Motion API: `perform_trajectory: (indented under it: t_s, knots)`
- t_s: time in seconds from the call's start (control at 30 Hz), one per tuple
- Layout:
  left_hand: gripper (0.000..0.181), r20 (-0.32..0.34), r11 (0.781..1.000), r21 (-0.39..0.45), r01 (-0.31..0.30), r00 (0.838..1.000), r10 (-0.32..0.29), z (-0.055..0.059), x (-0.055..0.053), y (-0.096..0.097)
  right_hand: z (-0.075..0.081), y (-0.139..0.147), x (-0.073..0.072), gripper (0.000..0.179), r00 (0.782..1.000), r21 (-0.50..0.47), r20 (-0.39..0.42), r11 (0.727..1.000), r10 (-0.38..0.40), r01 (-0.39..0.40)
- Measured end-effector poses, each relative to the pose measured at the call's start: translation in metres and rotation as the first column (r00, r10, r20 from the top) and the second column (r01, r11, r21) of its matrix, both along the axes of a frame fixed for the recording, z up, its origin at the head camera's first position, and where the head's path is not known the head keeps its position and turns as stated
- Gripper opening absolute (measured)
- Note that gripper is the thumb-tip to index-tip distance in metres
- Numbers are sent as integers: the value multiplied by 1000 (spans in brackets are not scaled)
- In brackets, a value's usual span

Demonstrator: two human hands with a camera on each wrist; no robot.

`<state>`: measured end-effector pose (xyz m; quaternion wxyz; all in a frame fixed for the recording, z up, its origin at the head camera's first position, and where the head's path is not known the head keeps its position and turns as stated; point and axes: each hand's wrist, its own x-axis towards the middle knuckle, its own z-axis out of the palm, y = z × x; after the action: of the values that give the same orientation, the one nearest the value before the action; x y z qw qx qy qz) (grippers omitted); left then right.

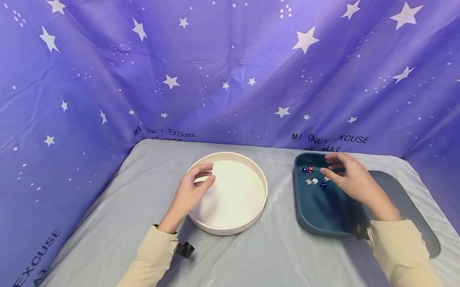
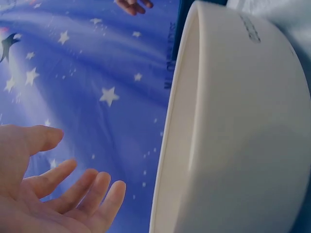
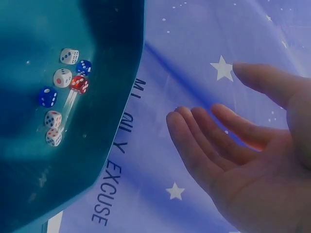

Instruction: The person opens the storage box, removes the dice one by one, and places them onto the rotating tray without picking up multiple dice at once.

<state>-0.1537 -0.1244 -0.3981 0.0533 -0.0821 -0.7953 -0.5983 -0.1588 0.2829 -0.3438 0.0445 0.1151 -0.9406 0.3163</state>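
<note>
My left hand point(image 1: 190, 191) hovers over the left side of a round white tray point(image 1: 225, 231), its fingers loosely bent around nothing. In the left wrist view the tray's tall outer wall point(image 2: 248, 116) stands beside the hand point(image 2: 63, 189). Over the far right part of a dark teal bin point(image 1: 302, 210) is my right hand point(image 1: 353, 178), relaxed, with thumb and fingers apart. Several dice lie on the bin's floor: a red die point(image 3: 79, 84), a dark blue die point(image 3: 47, 97), a smaller blue die point(image 3: 83, 67) and several white dice point(image 3: 62, 77). The right hand point(image 3: 248, 150) holds none of them.
A grey-teal lid or second tray point(image 1: 410, 205) lies at the bin's right, partly behind my right forearm. A pale grey cloth point(image 1: 262, 266) covers the table. A purple star-printed curtain point(image 1: 226, 65) hangs along the back and sides.
</note>
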Motion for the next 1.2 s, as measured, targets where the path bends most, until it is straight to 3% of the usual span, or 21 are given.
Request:
perform_trajectory:
  t_s: [0.37,0.6,0.7,0.97,1.2]
  knots:
    - [41,13,999,9,-43,999,43,-7,3,-40,-17,0,-25,35,994,15,79,997,76,-77]
    - [39,75,993,-7,-115,991,115,-16,2,-71,-31,4,-36,31,984,32,147,994,102,-107]
    - [41,107,993,-28,-117,987,120,-20,1,-82,-35,5,-39,29,983,45,156,994,95,-103]
    - [54,226,998,28,-55,973,48,-39,4,-99,-49,3,-51,27,976,55,183,990,114,-126]
    - [56,309,980,189,59,944,-116,-55,9,-102,-59,4,-56,25,974,93,194,986,115,-135]
